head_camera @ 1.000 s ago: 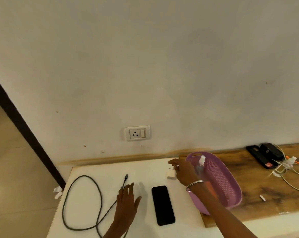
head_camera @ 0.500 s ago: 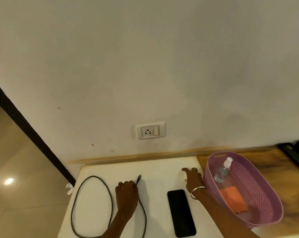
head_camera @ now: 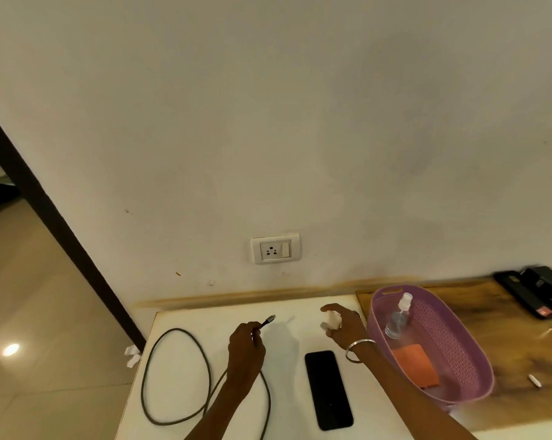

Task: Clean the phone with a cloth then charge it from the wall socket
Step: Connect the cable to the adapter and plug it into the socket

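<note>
A black phone [head_camera: 328, 389] lies screen-up on the white table [head_camera: 185, 389], between my two arms. My left hand [head_camera: 246, 350] is shut on the dark charging cable [head_camera: 176, 376] near its plug end [head_camera: 269, 319], which sticks out past my fingers; the rest of the cable loops on the table to the left. My right hand [head_camera: 344, 327] is shut on a small white charger adapter [head_camera: 331, 319], lifted above the table beside the basket. The white wall socket [head_camera: 275, 248] sits on the wall above both hands. An orange cloth [head_camera: 415, 365] lies in the basket.
A purple plastic basket [head_camera: 458, 344] stands right of the phone and holds a clear spray bottle [head_camera: 398, 315] with the cloth. Dark devices [head_camera: 534, 293] and cables lie at the far right on the wooden counter [head_camera: 522, 360]. The table's left edge drops to the floor.
My left hand has closed on the cable end and lifted it. My right hand has picked the white adapter up off the table. The camera view shifted left.
</note>
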`<state>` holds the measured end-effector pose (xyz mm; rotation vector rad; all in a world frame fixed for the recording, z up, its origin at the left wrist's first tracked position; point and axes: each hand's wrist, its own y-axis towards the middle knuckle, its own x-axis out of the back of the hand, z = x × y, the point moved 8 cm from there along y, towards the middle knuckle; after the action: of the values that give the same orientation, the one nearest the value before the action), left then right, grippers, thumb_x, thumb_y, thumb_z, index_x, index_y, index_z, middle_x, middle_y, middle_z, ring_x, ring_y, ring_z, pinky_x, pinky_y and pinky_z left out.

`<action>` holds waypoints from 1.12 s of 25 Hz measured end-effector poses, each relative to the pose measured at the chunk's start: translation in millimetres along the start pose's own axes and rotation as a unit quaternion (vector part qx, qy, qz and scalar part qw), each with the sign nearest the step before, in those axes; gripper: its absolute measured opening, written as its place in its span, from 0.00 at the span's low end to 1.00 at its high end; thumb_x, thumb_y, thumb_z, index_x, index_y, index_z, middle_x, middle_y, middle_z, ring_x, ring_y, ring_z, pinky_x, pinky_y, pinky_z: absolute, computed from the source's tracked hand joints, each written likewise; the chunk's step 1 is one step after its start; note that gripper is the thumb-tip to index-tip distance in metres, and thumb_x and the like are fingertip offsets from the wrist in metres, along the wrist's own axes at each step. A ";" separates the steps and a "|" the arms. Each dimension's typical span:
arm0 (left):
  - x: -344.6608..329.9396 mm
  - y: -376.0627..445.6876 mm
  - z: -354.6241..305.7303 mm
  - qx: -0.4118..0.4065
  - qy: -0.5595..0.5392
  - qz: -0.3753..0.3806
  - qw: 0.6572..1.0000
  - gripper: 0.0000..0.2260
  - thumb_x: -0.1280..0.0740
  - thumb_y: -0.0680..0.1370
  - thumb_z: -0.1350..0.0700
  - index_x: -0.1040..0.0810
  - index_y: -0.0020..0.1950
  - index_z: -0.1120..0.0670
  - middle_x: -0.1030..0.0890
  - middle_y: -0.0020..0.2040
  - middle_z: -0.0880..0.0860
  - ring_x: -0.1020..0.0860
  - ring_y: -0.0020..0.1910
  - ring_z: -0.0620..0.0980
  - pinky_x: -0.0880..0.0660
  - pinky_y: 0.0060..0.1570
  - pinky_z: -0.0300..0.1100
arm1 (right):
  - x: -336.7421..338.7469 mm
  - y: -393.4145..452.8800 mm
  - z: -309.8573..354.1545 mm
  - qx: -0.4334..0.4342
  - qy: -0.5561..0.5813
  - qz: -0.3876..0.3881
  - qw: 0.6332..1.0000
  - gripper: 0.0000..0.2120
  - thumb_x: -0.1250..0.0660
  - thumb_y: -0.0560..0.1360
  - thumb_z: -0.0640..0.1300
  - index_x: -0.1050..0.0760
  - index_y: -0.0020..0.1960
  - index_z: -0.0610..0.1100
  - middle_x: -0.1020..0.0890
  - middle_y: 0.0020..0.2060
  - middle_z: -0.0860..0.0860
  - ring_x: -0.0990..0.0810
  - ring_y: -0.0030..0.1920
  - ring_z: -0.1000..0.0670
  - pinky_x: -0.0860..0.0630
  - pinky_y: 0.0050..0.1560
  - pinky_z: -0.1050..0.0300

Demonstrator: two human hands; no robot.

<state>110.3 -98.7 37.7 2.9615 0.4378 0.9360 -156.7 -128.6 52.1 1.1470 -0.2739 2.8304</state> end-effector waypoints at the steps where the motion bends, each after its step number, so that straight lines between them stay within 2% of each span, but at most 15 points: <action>1: 4.2 -2.2 -8.5 -0.007 -0.016 -0.008 1.000 0.11 0.36 0.78 0.66 0.17 0.55 0.57 0.19 0.45 0.51 0.25 0.36 0.43 0.32 0.35 0.30 | 6.6 -6.7 11.4 0.006 0.020 0.002 1.000 0.16 0.28 0.68 0.34 0.21 0.53 0.46 0.20 0.51 0.41 0.23 0.36 0.51 0.27 0.32 0.71; 3: 14.3 -11.2 -30.3 -0.025 -0.040 -0.015 0.999 0.13 0.33 0.77 0.64 0.16 0.56 0.51 0.20 0.39 0.48 0.27 0.30 0.43 0.33 0.32 0.30 | 16.9 -26.1 31.8 0.016 0.052 0.021 0.998 0.22 0.24 0.63 0.34 0.21 0.54 0.48 0.19 0.51 0.44 0.22 0.42 0.48 0.24 0.43 0.61; 4: 20.3 -17.1 -43.3 -0.036 -0.048 -0.013 0.998 0.12 0.32 0.77 0.61 0.16 0.56 0.47 0.21 0.37 0.47 0.28 0.29 0.43 0.33 0.31 0.30 | 21.1 -37.2 40.4 0.017 0.066 0.031 0.997 0.24 0.24 0.61 0.33 0.21 0.55 0.48 0.19 0.51 0.45 0.22 0.42 0.48 0.23 0.45 0.57; 7: 37.0 -37.4 -78.9 -0.069 -0.071 0.002 0.995 0.07 0.28 0.76 0.52 0.15 0.50 0.40 0.19 0.37 0.44 0.23 0.39 0.40 0.33 0.35 0.30 | 33.1 -67.0 62.6 0.021 0.066 0.037 0.997 0.26 0.22 0.59 0.34 0.21 0.55 0.48 0.18 0.51 0.47 0.21 0.45 0.49 0.23 0.45 0.57; 9: 46.0 -47.9 -99.2 -0.091 -0.084 0.013 0.992 0.06 0.27 0.75 0.52 0.15 0.48 0.40 0.18 0.38 0.42 0.22 0.43 0.39 0.32 0.39 0.29 | 41.0 -80.8 77.2 0.037 0.052 0.034 0.997 0.27 0.21 0.59 0.36 0.21 0.56 0.48 0.18 0.52 0.49 0.20 0.48 0.48 0.24 0.47 0.60; 12: 61.2 -62.8 -124.8 -0.136 -0.067 0.024 0.988 0.05 0.27 0.75 0.52 0.14 0.48 0.42 0.19 0.38 0.42 0.21 0.42 0.40 0.31 0.40 0.30 | 52.7 -100.7 96.1 0.055 0.032 0.036 0.997 0.27 0.21 0.60 0.39 0.21 0.58 0.47 0.17 0.53 0.50 0.19 0.50 0.49 0.23 0.49 0.59; 15: 74.1 -71.7 -140.5 -0.161 -0.018 0.026 0.986 0.05 0.29 0.76 0.50 0.15 0.49 0.43 0.19 0.41 0.43 0.21 0.45 0.41 0.25 0.44 0.38 | 61.1 -117.4 109.8 0.066 0.001 0.042 0.997 0.28 0.20 0.60 0.45 0.22 0.59 0.48 0.17 0.52 0.51 0.20 0.47 0.53 0.27 0.45 0.65; 18: 83.4 -79.0 -151.0 -0.182 0.006 0.031 0.983 0.05 0.30 0.77 0.49 0.15 0.50 0.43 0.19 0.43 0.42 0.22 0.47 0.41 0.25 0.47 0.41 | 67.8 -127.7 118.1 0.074 -0.025 0.042 0.996 0.27 0.20 0.61 0.49 0.21 0.59 0.48 0.16 0.53 0.51 0.19 0.46 0.53 0.28 0.45 0.66; 23: 91.2 -87.6 -162.7 -0.195 0.043 0.042 0.979 0.06 0.30 0.76 0.48 0.15 0.50 0.42 0.20 0.41 0.43 0.22 0.43 0.42 0.25 0.41 0.41 | 75.1 -139.1 121.1 0.066 -0.054 0.050 0.995 0.29 0.21 0.62 0.50 0.22 0.62 0.48 0.17 0.55 0.50 0.18 0.52 0.50 0.24 0.54 0.60; 26: 92.8 -90.4 -168.0 -0.208 0.077 0.034 0.975 0.06 0.31 0.76 0.46 0.16 0.50 0.41 0.21 0.41 0.43 0.24 0.41 0.41 0.32 0.34 0.35 | 75.0 -144.6 122.4 0.061 -0.069 0.054 0.994 0.29 0.22 0.63 0.51 0.23 0.63 0.49 0.15 0.53 0.48 0.17 0.52 0.50 0.23 0.57 0.56; 28: 91.9 -89.8 -168.6 -0.215 0.108 0.031 0.970 0.07 0.33 0.76 0.45 0.16 0.51 0.41 0.21 0.42 0.43 0.25 0.42 0.41 0.37 0.33 0.34 | 72.6 -145.6 121.0 0.057 -0.070 0.054 0.994 0.30 0.22 0.63 0.51 0.23 0.64 0.49 0.15 0.53 0.48 0.17 0.52 0.50 0.22 0.58 0.56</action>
<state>63.6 -1.4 220.1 2.5057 0.1202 1.1912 -106.3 -8.9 207.8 1.3977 -0.1896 2.8957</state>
